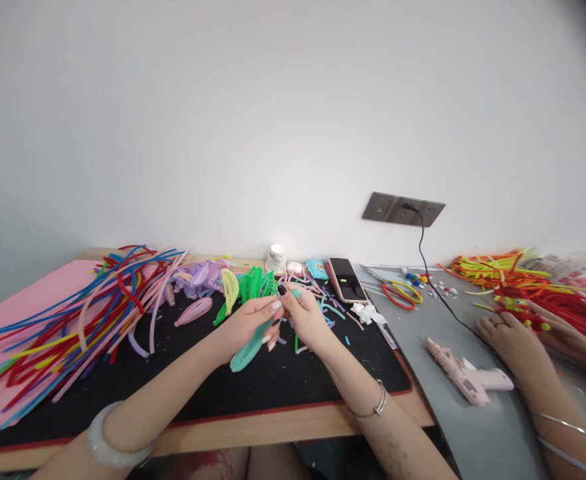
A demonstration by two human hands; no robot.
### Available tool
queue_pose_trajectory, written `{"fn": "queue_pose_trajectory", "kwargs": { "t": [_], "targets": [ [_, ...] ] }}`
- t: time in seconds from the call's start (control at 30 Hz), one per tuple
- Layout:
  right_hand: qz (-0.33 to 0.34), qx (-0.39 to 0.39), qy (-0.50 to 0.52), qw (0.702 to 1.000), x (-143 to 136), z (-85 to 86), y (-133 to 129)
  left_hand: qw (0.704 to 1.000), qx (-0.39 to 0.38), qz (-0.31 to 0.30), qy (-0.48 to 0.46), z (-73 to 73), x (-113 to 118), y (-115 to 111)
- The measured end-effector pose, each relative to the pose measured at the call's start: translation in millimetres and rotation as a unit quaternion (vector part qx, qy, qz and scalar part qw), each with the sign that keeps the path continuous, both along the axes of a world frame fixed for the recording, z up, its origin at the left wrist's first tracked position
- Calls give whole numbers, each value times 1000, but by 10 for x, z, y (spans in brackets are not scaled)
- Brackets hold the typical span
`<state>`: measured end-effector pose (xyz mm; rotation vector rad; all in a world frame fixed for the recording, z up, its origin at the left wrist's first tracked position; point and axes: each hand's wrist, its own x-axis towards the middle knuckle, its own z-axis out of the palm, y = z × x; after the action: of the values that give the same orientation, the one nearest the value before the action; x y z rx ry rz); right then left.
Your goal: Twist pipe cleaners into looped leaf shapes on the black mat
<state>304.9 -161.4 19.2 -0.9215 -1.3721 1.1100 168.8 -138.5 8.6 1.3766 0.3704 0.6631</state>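
My left hand (255,324) is closed round a teal pipe-cleaner leaf (247,355), whose looped end hangs below the fingers. Close against it, my right hand (303,316) pinches at the leaf's upper end; the exact grip point is hidden by the fingertips. Just behind the hands lie bright green pipe-cleaner loops (253,285) and a yellow-green leaf (230,291). A pink leaf (193,311) rests to their left, in front of a heap of purple pipe-cleaner pieces (200,277). Short cut pieces (333,308) are scattered right of my right hand.
Long loose pipe cleaners (97,313) cover the left side. Along the back stand a paper cup (277,257) and a phone (347,280). Scissors (397,292), a pink glue gun (467,377) and its black cord (435,287) lie rightward, near another person's hands (515,343).
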Motion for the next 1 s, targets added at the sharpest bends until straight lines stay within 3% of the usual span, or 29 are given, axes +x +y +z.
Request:
{"fn": "queue_pose_trajectory", "kwargs": {
  "t": [0.07,0.13,0.2,0.27,0.3,0.37,0.43,0.47,0.53,0.6,0.67,0.73,0.83,0.93,1.0],
  "targets": [
    [-20,48,-38,998,18,32,14,994,-86,-24,-70,-26,55,-23],
    [-30,56,-42,997,37,23,32,991,-100,-15,-82,-37,78,-35],
    [-18,16,-9,1000,60,-31,52,999,-33,24,-29,-29,56,-28],
    [11,-53,40,998,82,-105,65,983,133,90,90,-5,-3,-1],
    [25,-89,61,994,89,-138,66,950,237,126,162,8,-38,16],
    [46,-158,96,982,87,-181,56,837,425,181,295,27,-96,50],
    [53,-212,123,968,63,-190,31,724,542,197,378,28,-123,72],
    [49,-229,132,963,44,-186,18,683,578,197,401,21,-124,76],
    [30,-247,134,959,4,-175,-1,635,620,190,421,-1,-109,75],
    [6,-248,125,961,-26,-171,-1,620,634,185,424,-22,-89,69],
    [-9,-235,117,965,-36,-180,26,631,627,181,419,-28,-77,71],
    [-20,-211,96,973,-24,-187,72,670,596,178,406,-11,-75,85],
    [-33,-143,27,989,22,-148,135,797,478,165,331,53,-78,117],
    [-23,-47,-50,997,71,-36,129,939,266,96,193,105,-62,133],
    [-8,-1,-70,998,87,44,90,989,106,35,102,94,-33,129]
  ]
}}
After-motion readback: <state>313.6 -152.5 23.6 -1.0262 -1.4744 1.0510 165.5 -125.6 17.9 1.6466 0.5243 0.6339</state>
